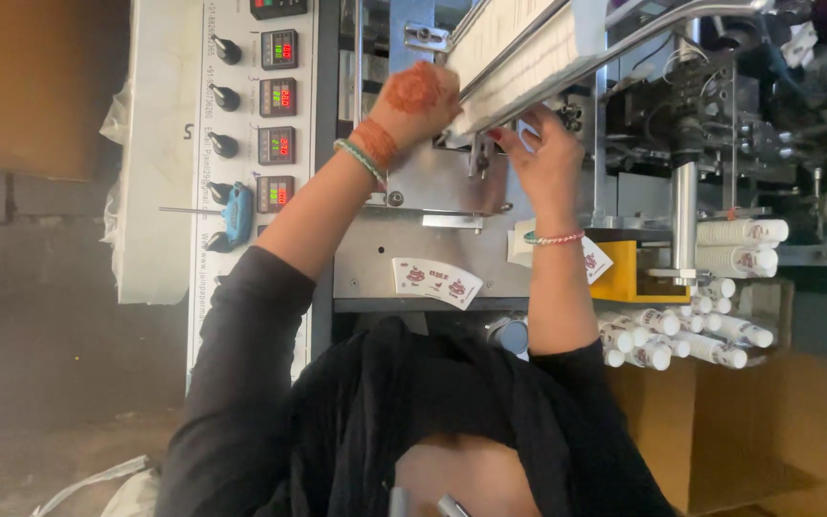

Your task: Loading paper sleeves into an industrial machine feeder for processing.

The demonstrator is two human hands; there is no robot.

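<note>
Head view: left hand [420, 96] and right hand [540, 153] press flat white paper stack [514, 53].

A long stack of white matt paper blanks [519, 53] lies in a slanted channel of smooth, shiny metal rails [624, 43]; the left hand [418, 96] and right hand [543, 153] touch its lower end; the flat grey steel machine plate [404, 258] below looks brushed and dull, with one printed fan-shaped paper blank [437, 281] stuck on it; the white painted control panel [241, 144] carries glossy black plastic knobs [225, 96]; stacked white printed paper cups [739, 244] look smooth; the brown cardboard box [739, 431] is matt; the sleeves of black cloth [241, 383] look soft.
</note>
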